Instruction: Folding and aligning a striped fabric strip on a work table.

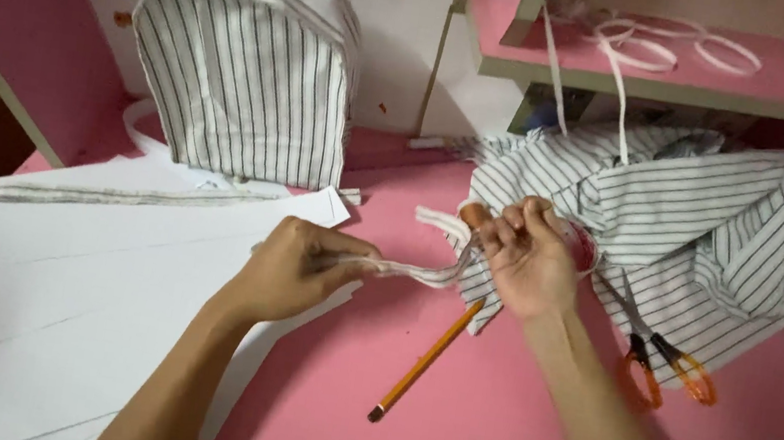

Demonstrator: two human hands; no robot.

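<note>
My left hand [290,267] pinches one end of a narrow strip of striped white fabric [410,272] just above the pink table [489,404]. My right hand [528,258] grips the strip's other part, fingers curled and raised, with the strip looping up past a short wooden-looking stick [473,217] at its fingertips. The strip hangs slack between both hands. An orange pencil [424,358] lies on the table right below them.
A striped fabric backpack shape [245,70] stands upright at the back left. A heap of striped cloth [712,242] lies at the right with orange-handled scissors [661,361] on it. White paper sheets [50,286] cover the left. A pink shelf [675,66] holds white strips.
</note>
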